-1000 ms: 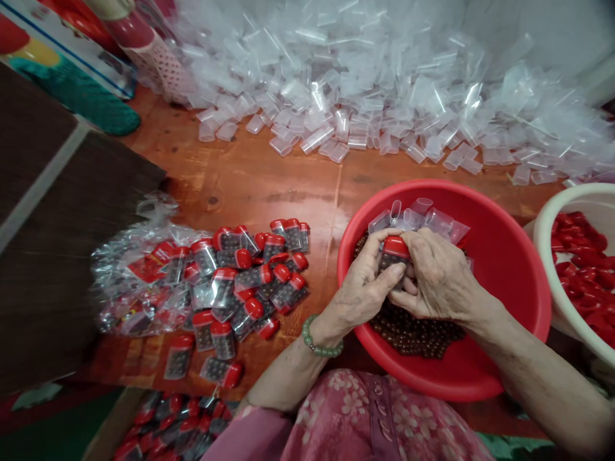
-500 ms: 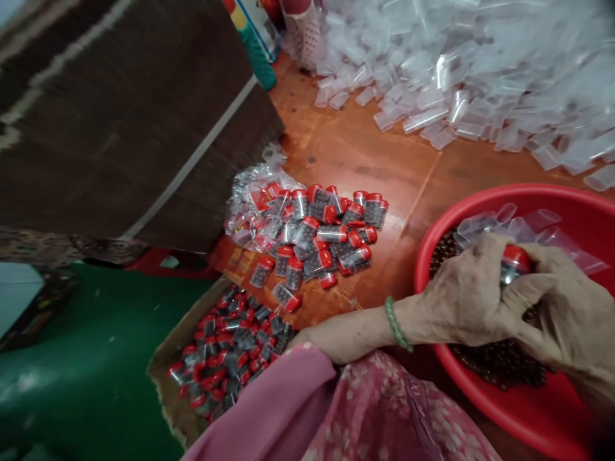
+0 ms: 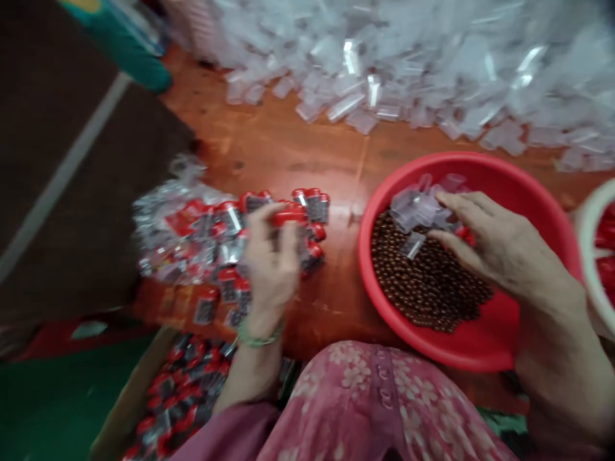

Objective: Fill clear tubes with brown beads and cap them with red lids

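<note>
My left hand (image 3: 271, 266), blurred by motion, is over the heap of filled containers on the left. Between its thumb and fingers is a small clear container with a red cap (image 3: 291, 214). A green bead bracelet (image 3: 259, 336) circles that wrist. My right hand (image 3: 500, 246) hovers inside the red basin (image 3: 368, 269), thumb and forefinger apart beside loose clear empty containers (image 3: 418, 205). Something small and red, apparently caps (image 3: 465, 235), shows in the crook of its fingers. Below it lie many shiny brown beads or balls (image 3: 427, 282).
Clear empty containers (image 3: 336, 83) form a large pile along the back. A crinkled plastic bag (image 3: 163, 224) adjoins the filled heap. A cardboard box (image 3: 120, 390) of red-capped containers stands at lower left. A white tub (image 3: 589, 237) with red pieces is at far right; a dark box (image 3: 57, 160) stands left.
My hands have parted. The left moved from the basin to the heap with the red-capped container; the right stayed over the basin, its thumb and forefinger spread. The view has swung right.
</note>
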